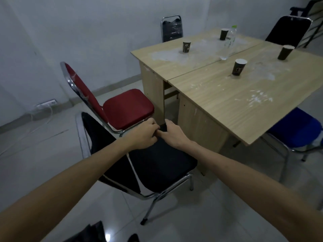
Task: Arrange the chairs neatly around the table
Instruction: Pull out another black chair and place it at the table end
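Note:
A black padded chair (157,165) with a chrome frame stands in front of me, its seat facing the wooden table (227,95). Both my hands rest at the far front edge of its seat. My left hand (143,135) curls over that edge and my right hand (173,135) grips it just beside, the two almost touching. A red chair (125,107) stands right behind the black one, seat against the table's side. A blue chair (297,130) is tucked under the table's right corner. Two more black chairs (172,28) (286,32) stand at the far side.
Several dark paper cups (238,67) and a clear plastic bottle (228,42) stand on the table. A power strip with white cables (46,103) lies by the left wall. A dark railing (311,20) fills the top right corner. Pale tiled floor lies to my left.

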